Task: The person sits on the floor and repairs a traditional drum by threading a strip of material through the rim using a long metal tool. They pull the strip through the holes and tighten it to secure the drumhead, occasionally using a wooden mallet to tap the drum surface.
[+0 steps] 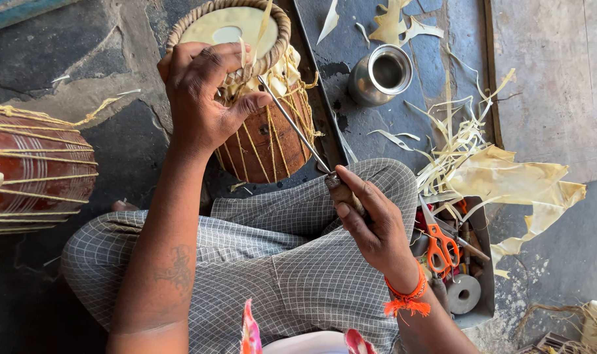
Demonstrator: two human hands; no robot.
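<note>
Left hand [203,98] clamped over the near rim of a small wooden drum [259,98], fingers curled down across the braided edge, thumb pressed against the lacing on the shell. Drum tilted, pale skin head facing up and away, propped against the checked-cloth lap [279,262] on the dark stone floor [115,46]. Right hand [370,223] wrapped tight round the wooden handle of a long metal awl [297,128], forefinger laid along the grip, shaft slanting up and left, tip meeting the straps just beside the left thumb. Orange thread band at that wrist. Off to the right, a metal tray [485,262] of tools with orange-handled scissors [439,242] and a round spool inside. Pale hide scraps [508,180] and thin strips heaped beyond it, a steel cup [380,73] standing upright near them. Second laced drum [36,174] lying at the far left, well apart.
</note>
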